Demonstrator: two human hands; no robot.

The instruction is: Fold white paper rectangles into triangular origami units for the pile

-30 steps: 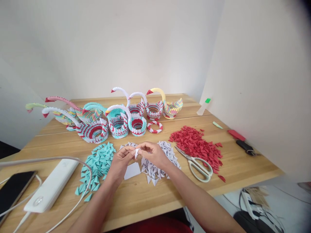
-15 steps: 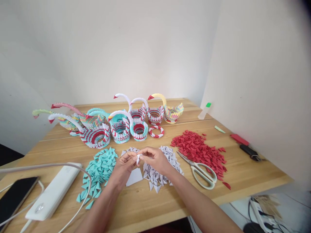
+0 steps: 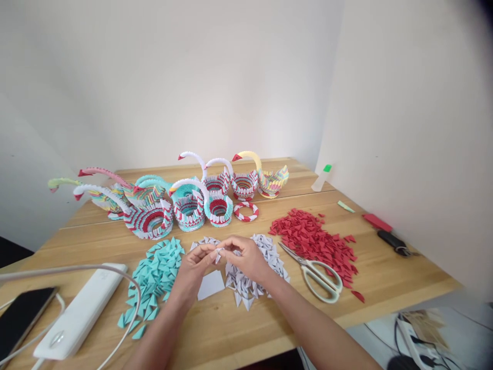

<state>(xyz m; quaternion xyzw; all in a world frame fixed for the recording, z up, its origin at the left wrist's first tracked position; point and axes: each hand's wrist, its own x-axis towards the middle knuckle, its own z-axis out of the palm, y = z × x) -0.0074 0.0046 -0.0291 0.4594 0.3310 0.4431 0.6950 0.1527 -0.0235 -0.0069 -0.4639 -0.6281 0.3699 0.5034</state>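
One small white folded-paper piece (image 3: 218,256) is pinched by the bare left hand (image 3: 194,264) and the bare right hand (image 3: 246,258) together, near a flat white rectangular paper sheet (image 3: 211,286); it should be feather-light, crisp but easily creased; best gripped gently by its folded edges.

From the right hand (image 3: 246,259), the wooden tabletop (image 3: 234,334) is bare near its front edge at 6 o'clock, between the forearms (image 3: 308,321). At 1 o'clock, a gap opens between the red-and-white ring (image 3: 246,219) and the red paper triangles (image 3: 314,241). From 10 to 12 o'clock, the folded-paper swans (image 3: 219,218) block the way; at 3 o'clock, the scissors (image 3: 305,262); at 9 o'clock, the turquoise paper triangles (image 3: 156,275).
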